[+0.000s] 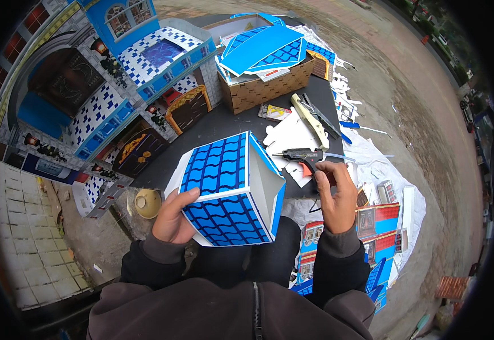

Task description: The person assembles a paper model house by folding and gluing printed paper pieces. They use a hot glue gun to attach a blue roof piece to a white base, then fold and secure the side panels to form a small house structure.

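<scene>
A model roof piece (215, 164) of blue tile-printed card with white edges is held up over my lap, its open end on the right showing a bare pale inside. My left hand (174, 218) grips its left side, thumb on the printed face and the other fingers hidden beneath. Right of it, my right hand (337, 195) has its fingers curled at the handle of a black glue gun (303, 154). The gun's nozzle points left, over white card scraps (289, 133) at the table's edge.
A large printed card model building (111, 85) stands at left. On the dark table (201, 126) are a brown box (266, 88) heaped with blue card pieces and a cream-handled tool (310, 120). More printed sheets (377, 226) lie on white sheeting at right; a bowl (147, 203) sits lower left.
</scene>
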A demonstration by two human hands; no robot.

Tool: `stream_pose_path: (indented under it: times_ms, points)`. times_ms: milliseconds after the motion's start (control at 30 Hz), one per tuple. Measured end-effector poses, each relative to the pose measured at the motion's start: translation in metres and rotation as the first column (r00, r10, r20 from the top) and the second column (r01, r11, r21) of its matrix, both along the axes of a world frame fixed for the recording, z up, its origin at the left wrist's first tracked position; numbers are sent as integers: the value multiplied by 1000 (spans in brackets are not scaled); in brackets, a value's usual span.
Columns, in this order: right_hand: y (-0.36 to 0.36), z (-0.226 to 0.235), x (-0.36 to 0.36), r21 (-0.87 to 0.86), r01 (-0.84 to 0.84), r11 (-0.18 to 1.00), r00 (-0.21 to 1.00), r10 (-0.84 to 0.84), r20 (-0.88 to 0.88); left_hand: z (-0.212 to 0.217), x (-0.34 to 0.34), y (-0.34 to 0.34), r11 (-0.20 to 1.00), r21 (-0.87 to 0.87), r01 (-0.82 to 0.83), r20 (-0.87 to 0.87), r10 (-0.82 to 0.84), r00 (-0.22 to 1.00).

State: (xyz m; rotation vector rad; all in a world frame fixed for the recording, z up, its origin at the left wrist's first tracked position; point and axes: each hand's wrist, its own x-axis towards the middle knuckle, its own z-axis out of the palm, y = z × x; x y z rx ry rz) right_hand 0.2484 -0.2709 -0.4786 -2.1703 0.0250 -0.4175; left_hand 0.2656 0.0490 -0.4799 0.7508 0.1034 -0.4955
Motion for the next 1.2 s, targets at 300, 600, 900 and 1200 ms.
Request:
stream_pose_path:
  times_ms: [300,600,900,1200]
  points:
    - [27,35,-13,465,-415,782,909,383,168,4,-6,-9,998,15,56,-17,-56,998]
    - [29,38,-12,231,-455,860,891,440,113,6,-11,-13,995,47,82,-38,-81,996]
    - [35,43,-14,136,-457,879,888,442,127,9,-14,-13,992,79,97,-35,-95,995]
    - [35,46,-16,157,-451,878,892,441,100,6,-13,-11,994,34,108,-57,-106,993]
